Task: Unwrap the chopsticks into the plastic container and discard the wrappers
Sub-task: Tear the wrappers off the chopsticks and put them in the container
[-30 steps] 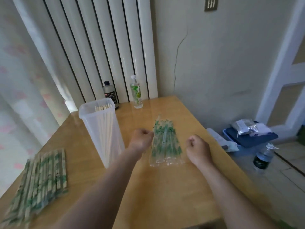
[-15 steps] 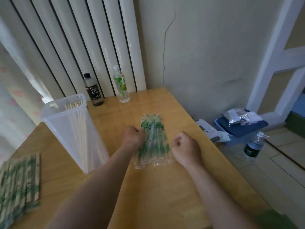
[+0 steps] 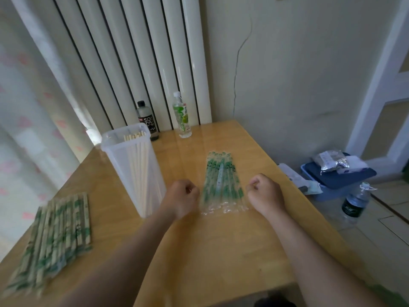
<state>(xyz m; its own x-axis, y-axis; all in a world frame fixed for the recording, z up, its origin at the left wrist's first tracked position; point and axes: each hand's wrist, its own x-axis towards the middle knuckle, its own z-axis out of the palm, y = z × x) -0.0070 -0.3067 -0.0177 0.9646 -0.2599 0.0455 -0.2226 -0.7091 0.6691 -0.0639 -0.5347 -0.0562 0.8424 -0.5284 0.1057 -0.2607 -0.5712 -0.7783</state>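
On the head view, one plastic container (image 3: 132, 169) stood toward the far left of the table (image 3: 221, 251), with unwrapped chopsticks (image 3: 141, 165) inside, too close together to count. One pile of empty wrappers (image 3: 222, 185) lay flat at the middle, between the two hands. The left hand (image 3: 181, 197) and the right hand (image 3: 265, 193) were both curled into fists and held nothing visible. One blurred stack of wrapped chopsticks (image 3: 55, 235) lay at the left edge. Two bottles stood at the far edge, a dark bottle (image 3: 147, 120) and a green-label bottle (image 3: 182, 116).
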